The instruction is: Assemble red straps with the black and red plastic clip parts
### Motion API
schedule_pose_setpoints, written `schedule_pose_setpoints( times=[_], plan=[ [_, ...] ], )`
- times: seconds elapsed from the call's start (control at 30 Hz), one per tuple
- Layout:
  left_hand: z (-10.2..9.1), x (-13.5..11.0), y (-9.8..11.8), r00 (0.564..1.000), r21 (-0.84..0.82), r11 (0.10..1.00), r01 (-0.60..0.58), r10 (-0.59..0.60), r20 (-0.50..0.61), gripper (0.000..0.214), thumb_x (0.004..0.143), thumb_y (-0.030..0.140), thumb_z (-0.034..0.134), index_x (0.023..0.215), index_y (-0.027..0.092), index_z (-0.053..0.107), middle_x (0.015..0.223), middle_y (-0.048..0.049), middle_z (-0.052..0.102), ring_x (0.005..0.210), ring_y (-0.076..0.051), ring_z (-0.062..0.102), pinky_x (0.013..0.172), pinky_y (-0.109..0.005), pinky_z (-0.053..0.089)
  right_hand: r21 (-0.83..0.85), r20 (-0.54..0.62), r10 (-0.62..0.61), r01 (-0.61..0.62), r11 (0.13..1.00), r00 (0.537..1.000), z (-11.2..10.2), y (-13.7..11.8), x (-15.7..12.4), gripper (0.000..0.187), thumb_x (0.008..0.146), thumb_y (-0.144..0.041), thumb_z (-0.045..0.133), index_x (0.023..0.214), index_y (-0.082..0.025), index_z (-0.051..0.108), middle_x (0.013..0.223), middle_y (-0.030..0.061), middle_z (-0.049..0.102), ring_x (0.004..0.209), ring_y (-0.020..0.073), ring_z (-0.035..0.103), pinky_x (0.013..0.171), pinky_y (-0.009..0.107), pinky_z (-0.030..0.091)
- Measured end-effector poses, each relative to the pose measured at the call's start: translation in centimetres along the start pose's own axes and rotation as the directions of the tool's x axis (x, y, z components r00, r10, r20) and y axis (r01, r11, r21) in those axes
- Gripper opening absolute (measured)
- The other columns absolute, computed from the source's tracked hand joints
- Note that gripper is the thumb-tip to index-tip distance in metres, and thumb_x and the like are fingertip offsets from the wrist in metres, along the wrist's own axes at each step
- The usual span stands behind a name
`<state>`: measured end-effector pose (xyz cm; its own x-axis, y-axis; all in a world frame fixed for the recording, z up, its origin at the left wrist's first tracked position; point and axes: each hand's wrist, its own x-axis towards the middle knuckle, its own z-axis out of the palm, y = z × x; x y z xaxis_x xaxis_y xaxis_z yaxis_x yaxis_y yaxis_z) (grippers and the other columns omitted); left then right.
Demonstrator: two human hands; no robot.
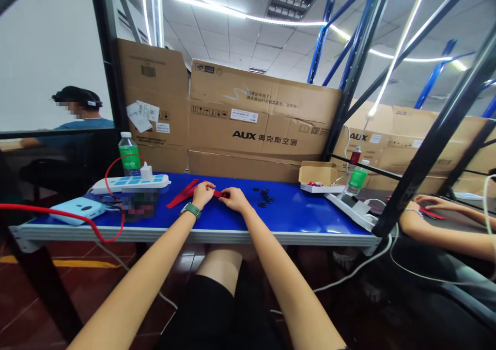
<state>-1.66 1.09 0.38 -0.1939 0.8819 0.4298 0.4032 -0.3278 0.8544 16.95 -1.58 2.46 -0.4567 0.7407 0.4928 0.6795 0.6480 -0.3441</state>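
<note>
You are pinching a red piece (219, 193) with both hands, your left hand (202, 192) and right hand (234, 197) closing on its ends, low over the blue table (302, 216). Red strips (182, 194) and black rings (263, 197) are lying loose nearby, seemingly not used yet.

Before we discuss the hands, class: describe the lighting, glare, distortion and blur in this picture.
Head view: ceiling light strips blow out white; wide lens bends the rack posts; the blue table shows faint sheen; a patch near the left hand is pixelated; the red strap looks sharp.
</note>
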Motion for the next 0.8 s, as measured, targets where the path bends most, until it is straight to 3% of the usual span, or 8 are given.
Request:
schedule_pose_setpoints(
  times=[0.13,0.3,0.43,0.5,0.6,0.67,0.7,0.8],
  plan=[
    [-0.1,-0.3,0.2,0.999,0.083,0.996,-0.030,0.028,0.027,0.015,0.067,0.013,0.067,0.080,0.018,0.069,0.078,-0.0054,0.071,0.078,-0.021,0.067,0.084,-0.033,0.051,-0.102,0.012,0.047,-0.045,0.994,0.999,-0.3,0.1,-0.6,0.031,0.086,-0.045,0.074,0.107,-0.022,0.076,0.101,0.0071,0.074,0.094,0.0204,0.067,0.082,0.027,0.048],
    [-0.2,-0.8,1.3,0.961,0.146,0.950,-0.277,0.273,0.043,0.017,0.077,0.017,0.063,0.090,0.019,0.073,0.099,-0.0100,0.067,0.088,-0.023,0.062,0.093,-0.038,0.049,-0.209,-0.095,0.271,-0.285,0.935,0.958,-0.4,0.5,-1.2,0.047,0.089,-0.062,0.065,0.109,-0.020,0.071,0.112,0.0121,0.067,0.097,0.0227,0.067,0.084,0.031,0.050],
    [0.0,-1.2,2.0,0.878,0.107,0.891,-0.442,0.405,0.254,0.028,0.084,0.020,0.055,0.101,0.024,0.077,0.106,-0.0081,0.068,0.103,-0.025,0.061,0.103,-0.039,0.044,-0.083,-0.247,0.367,-0.397,0.914,0.897,-0.3,1.0,-0.8,0.039,0.105,-0.040,0.040,0.105,-0.017,0.071,0.113,0.0143,0.065,0.092,0.0204,0.067,0.089,0.033,0.051],
    [0.2,-1.6,2.0,0.844,0.083,0.885,-0.458,0.404,0.354,0.028,0.086,0.027,0.058,0.107,0.027,0.077,0.110,-0.0068,0.070,0.107,-0.026,0.060,0.104,-0.038,0.042,0.034,-0.288,0.383,-0.390,0.920,0.878,-0.4,1.5,-0.5,0.038,0.104,-0.027,0.035,0.099,-0.016,0.071,0.105,0.0129,0.066,0.087,0.0189,0.066,0.086,0.031,0.052],
    [0.4,-2.1,1.9,0.831,0.166,0.879,-0.447,0.339,0.440,0.033,0.084,0.037,0.067,0.116,0.032,0.075,0.120,-0.0067,0.069,0.115,-0.030,0.057,0.105,-0.042,0.039,0.141,-0.327,0.409,-0.383,0.913,0.852,-0.7,2.3,-0.4,0.031,0.096,-0.018,0.041,0.096,-0.014,0.071,0.102,0.0116,0.067,0.083,0.0185,0.065,0.080,0.029,0.054],
    [0.5,-2.3,1.8,0.837,0.272,0.847,-0.458,0.307,0.452,0.036,0.085,0.040,0.067,0.120,0.034,0.073,0.126,-0.0078,0.067,0.121,-0.033,0.053,0.106,-0.045,0.036,0.140,-0.335,0.357,-0.329,0.934,0.872,-0.9,2.5,-0.4,0.030,0.089,-0.010,0.044,0.097,-0.015,0.072,0.100,0.0094,0.069,0.088,0.0188,0.065,0.085,0.029,0.053],
    [0.6,-2.3,1.8,0.844,0.323,0.825,-0.463,0.300,0.444,0.035,0.087,0.041,0.065,0.121,0.035,0.072,0.128,-0.0086,0.066,0.123,-0.034,0.052,0.106,-0.047,0.034,0.128,-0.311,0.290,-0.262,0.957,0.905,-0.9,2.4,-0.4,0.032,0.085,-0.007,0.045,0.097,-0.016,0.073,0.099,0.0078,0.070,0.092,0.0186,0.065,0.089,0.029,0.052],
    [0.5,-2.3,1.9,0.888,0.452,0.782,-0.429,0.273,0.370,0.035,0.092,0.037,0.057,0.124,0.033,0.069,0.131,-0.0110,0.063,0.123,-0.035,0.050,0.105,-0.052,0.032,0.110,-0.109,0.019,-0.007,0.994,0.994,-0.7,1.8,-0.5,0.040,0.079,-0.003,0.046,0.099,-0.020,0.077,0.100,0.0040,0.074,0.098,0.0174,0.065,0.095,0.028,0.049]
  ],
)
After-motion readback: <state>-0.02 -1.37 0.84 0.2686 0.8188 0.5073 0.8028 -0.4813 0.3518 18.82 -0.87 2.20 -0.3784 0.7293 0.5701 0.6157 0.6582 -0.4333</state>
